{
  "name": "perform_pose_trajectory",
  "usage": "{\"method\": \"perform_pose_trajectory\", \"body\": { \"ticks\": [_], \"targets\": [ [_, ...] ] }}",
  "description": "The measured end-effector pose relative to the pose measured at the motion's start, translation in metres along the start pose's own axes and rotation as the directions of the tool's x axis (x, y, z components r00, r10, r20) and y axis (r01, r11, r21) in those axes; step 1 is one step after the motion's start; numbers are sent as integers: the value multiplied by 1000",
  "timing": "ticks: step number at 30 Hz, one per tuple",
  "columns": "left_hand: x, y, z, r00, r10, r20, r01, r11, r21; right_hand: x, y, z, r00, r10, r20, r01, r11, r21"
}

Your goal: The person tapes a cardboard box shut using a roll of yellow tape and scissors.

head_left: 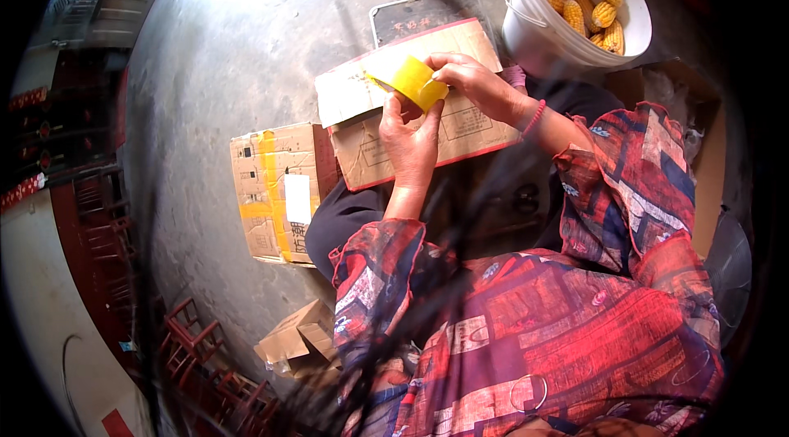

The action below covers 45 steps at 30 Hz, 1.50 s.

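A roll of yellow packing tape (pixel 417 84) is held up between both hands over a cardboard box (pixel 472 125) in front of my knees. My left hand (pixel 409 141) grips the roll from below, thumb and fingers closed on its lower edge. From the right, my right hand (pixel 477 84) pinches the roll's upper right side with its fingertips. The box's two top flaps nearly meet, leaving a dark slit at the left. A yellow strip shows at the roll's left side; whether it is loose tape, I cannot tell.
Behind the box lies a dark metal scale platform (pixel 431 14) with a post. A white bucket of corn cobs (pixel 567 34) stands at the far right. Left of my knee sits a taped carton (pixel 271 190); a smaller carton (pixel 300 334) is nearer. Red stools (pixel 193 338) stand lower left.
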<state>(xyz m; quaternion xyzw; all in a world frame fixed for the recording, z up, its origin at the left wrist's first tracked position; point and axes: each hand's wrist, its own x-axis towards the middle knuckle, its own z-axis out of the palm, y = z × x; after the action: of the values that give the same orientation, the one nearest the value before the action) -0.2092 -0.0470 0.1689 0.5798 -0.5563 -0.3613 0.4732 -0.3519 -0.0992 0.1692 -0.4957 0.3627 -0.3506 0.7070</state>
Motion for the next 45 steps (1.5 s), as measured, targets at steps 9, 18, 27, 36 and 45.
{"method": "perform_pose_trajectory", "body": {
  "ticks": [9,18,27,36,45],
  "targets": [
    [-1,-2,-1,997,-77,3,78,996,-38,-1,-3,8,999,19,-39,-18,999,40],
    [0,0,-1,999,33,-38,-32,999,41,1,2,4,1000,-20,18,19,997,73],
    [0,2,1,994,100,-41,-99,994,40,0,2,6,999,-41,29,38,993,112],
    [-1,-5,-1,993,114,-18,-111,986,121,-1,5,10,999,-46,-12,47,996,81],
    [1,-3,-1,994,108,-11,-106,989,99,1,1,3,997,69,20,-71,990,124]
  ]
}}
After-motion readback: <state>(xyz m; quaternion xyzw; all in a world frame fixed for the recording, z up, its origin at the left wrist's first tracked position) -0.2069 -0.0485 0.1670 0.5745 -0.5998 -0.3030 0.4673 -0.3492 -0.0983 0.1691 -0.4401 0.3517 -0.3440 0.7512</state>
